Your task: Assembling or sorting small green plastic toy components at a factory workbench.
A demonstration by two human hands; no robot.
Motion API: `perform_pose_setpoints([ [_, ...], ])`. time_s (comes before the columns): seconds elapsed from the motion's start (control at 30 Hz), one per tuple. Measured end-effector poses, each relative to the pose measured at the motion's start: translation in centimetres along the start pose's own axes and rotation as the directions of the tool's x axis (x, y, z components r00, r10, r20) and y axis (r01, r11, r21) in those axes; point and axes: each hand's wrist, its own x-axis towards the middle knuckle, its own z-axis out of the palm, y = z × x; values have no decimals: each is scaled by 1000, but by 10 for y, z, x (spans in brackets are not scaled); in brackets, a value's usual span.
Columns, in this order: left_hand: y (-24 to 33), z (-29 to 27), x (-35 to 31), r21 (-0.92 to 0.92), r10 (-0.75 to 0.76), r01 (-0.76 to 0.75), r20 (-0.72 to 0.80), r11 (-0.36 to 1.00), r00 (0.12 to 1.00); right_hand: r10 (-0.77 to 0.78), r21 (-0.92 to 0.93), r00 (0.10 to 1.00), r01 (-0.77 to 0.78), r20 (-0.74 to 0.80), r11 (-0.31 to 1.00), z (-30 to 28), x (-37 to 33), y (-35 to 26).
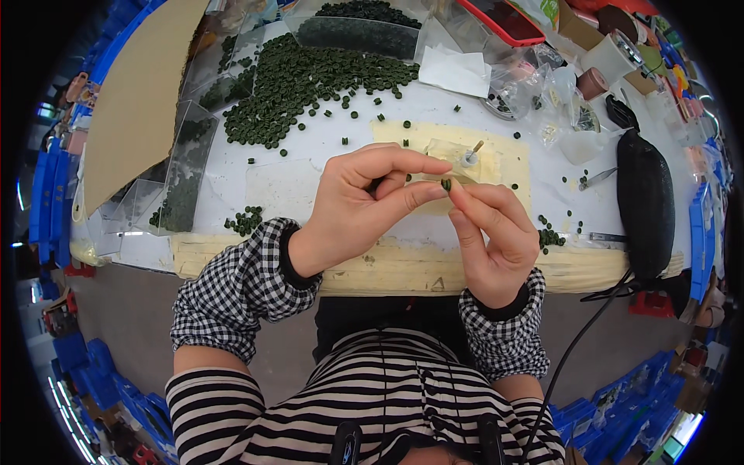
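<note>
Between my fingertips, above the near middle of the table, is a small dark green spool-shaped piece (446, 185). My right hand (500, 244) pinches it with thumb and fingers. My left hand (353, 201) brings its thumb tip against the same piece, the index finger stretched just above. The other left fingers are curled in, and something dark green shows partly inside them; how many pieces is hidden. Just beyond the hands, a small white fixture with a thin brass-coloured pin (471, 157) stands on a yellowish taped pad (508, 159).
A big heap of green pieces (302, 85) spreads at the far left, by clear plastic trays (182, 182) and a cardboard sheet (139, 101). Smaller piles (245, 221) lie nearby. White paper (456, 71), a red-edged phone (508, 22), plastic bags and a black padded object (645, 201) sit rightward.
</note>
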Motion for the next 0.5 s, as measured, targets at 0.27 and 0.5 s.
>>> perform_pose_setpoints([
  [0.27,-3,-2,0,86,123,-125,27,988,992,-4,31,1000,5,-17,999,1,0,0],
  [0.5,-1,-1,0,193,175,-172,1,966,985,-9,21,999,9,-32,1000,1,0,0],
])
